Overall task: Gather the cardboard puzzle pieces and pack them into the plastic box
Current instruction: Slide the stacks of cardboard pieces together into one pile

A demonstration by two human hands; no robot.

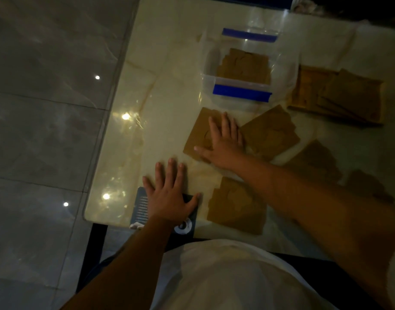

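Observation:
A clear plastic box with blue clips stands at the middle back of the table, with brown cardboard pieces lying inside it. In front of the box lies a brown cardboard puzzle square. My right hand rests flat on it with fingers spread. A second square lies just right of that hand, a third near the front edge, and two more sit in shadow to the right. My left hand lies flat and open on a dark card at the table's front left.
A stack of cardboard boards lies right of the box. The glossy marble table ends at its left edge, with grey floor tiles beyond. My white shirt fills the bottom of the view.

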